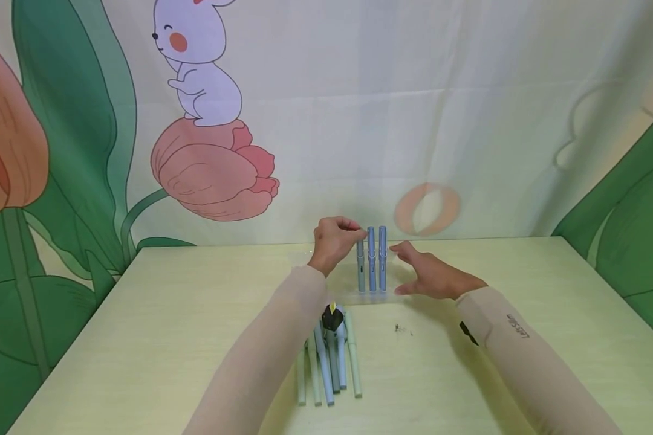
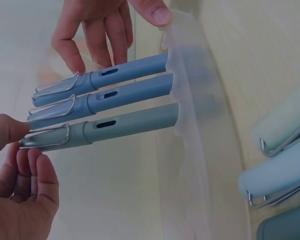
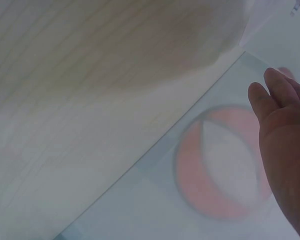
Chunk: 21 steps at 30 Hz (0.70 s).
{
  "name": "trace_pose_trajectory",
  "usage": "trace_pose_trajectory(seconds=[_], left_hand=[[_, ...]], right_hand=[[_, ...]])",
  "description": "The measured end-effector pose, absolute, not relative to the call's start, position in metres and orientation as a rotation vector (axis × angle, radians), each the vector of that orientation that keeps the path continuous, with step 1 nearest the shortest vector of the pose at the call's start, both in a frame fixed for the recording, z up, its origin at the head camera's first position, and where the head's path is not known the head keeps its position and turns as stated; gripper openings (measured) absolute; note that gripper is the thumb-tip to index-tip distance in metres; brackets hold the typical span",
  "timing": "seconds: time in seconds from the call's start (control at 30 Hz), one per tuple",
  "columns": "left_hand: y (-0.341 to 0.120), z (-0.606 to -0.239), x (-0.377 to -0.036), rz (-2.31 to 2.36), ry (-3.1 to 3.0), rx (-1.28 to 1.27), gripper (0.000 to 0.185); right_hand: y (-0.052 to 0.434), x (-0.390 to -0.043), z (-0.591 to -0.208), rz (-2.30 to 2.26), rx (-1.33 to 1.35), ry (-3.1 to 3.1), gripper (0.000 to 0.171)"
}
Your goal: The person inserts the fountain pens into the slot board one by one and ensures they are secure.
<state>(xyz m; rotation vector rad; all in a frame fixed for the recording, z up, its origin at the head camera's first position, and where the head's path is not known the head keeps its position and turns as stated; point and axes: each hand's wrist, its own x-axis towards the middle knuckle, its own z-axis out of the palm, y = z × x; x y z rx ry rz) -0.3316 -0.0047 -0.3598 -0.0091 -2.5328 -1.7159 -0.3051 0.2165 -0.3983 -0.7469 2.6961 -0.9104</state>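
A translucent plastic pen stand (image 2: 190,150) with a notched front strip holds three upright capped pens: two blue pens (image 1: 383,260) (image 2: 135,70) and a grey-green pen (image 1: 361,272) (image 2: 135,125) left of them. My left hand (image 1: 334,241) (image 2: 25,185) pinches the clip end of the grey-green pen between thumb and fingers, and the pen's lower end sits behind the strip. On the stand's right side is my right hand (image 1: 432,275) (image 3: 290,135), fingers extended and spread apart from the thumb. Its thumb tip rests at the strip's end, seen in the left wrist view.
Several pale green, blue and dark green pens (image 1: 355,368) lie in front of the stand, partly under my left forearm. A black object with a yellow tip (image 1: 332,318) is at their top. Small dark marks (image 1: 398,328) show on the table (image 1: 441,374). A printed curtain (image 1: 326,139) hangs behind.
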Motion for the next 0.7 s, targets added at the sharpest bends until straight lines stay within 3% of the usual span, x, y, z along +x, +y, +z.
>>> trace_pose_trajectory(seconds=[0.7], left_hand=[[-0.034, -0.353, -0.318, -1.702, -2.597, -0.078, 0.021]], right_hand=[[0.217, -0.308, -0.398, -0.887, -0.748, 2.703, 0.085]])
